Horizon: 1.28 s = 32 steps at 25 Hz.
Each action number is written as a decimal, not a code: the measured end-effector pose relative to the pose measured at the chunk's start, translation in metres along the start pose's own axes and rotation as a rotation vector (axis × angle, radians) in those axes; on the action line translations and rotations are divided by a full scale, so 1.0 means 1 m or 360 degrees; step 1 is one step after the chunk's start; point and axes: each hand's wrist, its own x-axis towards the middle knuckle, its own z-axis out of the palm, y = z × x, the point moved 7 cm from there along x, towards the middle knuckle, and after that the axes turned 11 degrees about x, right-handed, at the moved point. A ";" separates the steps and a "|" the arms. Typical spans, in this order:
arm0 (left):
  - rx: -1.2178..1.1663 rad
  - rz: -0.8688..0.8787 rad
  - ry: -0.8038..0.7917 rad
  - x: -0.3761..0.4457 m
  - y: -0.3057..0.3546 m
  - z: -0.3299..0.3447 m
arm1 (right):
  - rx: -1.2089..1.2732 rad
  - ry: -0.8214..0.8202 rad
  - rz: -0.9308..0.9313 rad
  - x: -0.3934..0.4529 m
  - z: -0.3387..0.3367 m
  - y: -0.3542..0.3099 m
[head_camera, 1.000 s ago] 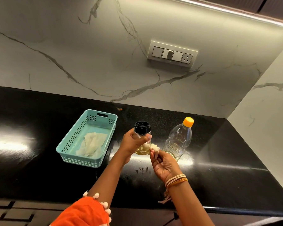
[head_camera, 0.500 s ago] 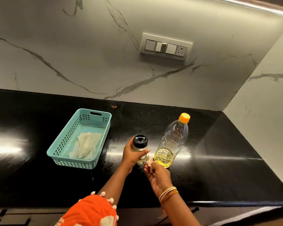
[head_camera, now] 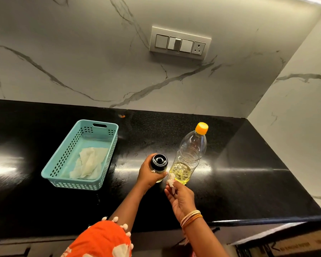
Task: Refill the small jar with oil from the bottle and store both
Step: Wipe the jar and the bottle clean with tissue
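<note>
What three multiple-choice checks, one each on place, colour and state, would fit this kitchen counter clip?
1. Where does the crumpled white tissue lie?
A. inside the turquoise perforated plastic basket
B. beside the bottle
C. under the switch panel

2. What colour is the cap of the clear plastic oil bottle?
A. black
B. orange
C. blue

3. How is the small glass jar?
A. lying uncapped
B. inside the basket
C. capped black, gripped by the left hand

Answers: 1 A, tissue rests on the basket floor; 2 B, orange cap on top; 3 C, fingers wrap it.
</note>
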 end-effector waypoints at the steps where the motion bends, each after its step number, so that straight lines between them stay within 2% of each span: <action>1: 0.0062 0.0027 -0.0023 -0.003 0.002 0.000 | 0.0007 -0.0005 -0.0002 0.000 -0.001 -0.001; 7: 0.0603 0.0200 0.0100 -0.021 0.063 -0.005 | 0.0133 -0.0085 -0.0068 -0.014 -0.004 -0.024; 11: 0.0154 0.0334 -0.0067 -0.025 0.119 0.006 | 0.0268 -0.0196 -0.0202 -0.030 0.007 -0.057; 16: 0.0130 0.0310 -0.0379 -0.015 0.134 0.042 | 0.0093 -0.0347 -0.0743 -0.054 0.027 -0.122; 22: 0.0178 0.0328 -0.0284 -0.001 0.121 0.058 | -0.0394 -0.0347 -0.1596 -0.059 0.046 -0.180; 26: 0.0207 0.0328 -0.0278 0.008 0.109 0.061 | -0.0834 -0.0445 -0.1847 -0.050 0.062 -0.177; 28: 0.0235 0.0315 -0.0257 0.010 0.106 0.064 | -0.0859 -0.0457 -0.1985 -0.049 0.062 -0.181; 32: 0.0162 0.0252 -0.0116 0.010 0.102 0.066 | -0.0918 -0.0556 -0.2057 -0.045 0.067 -0.180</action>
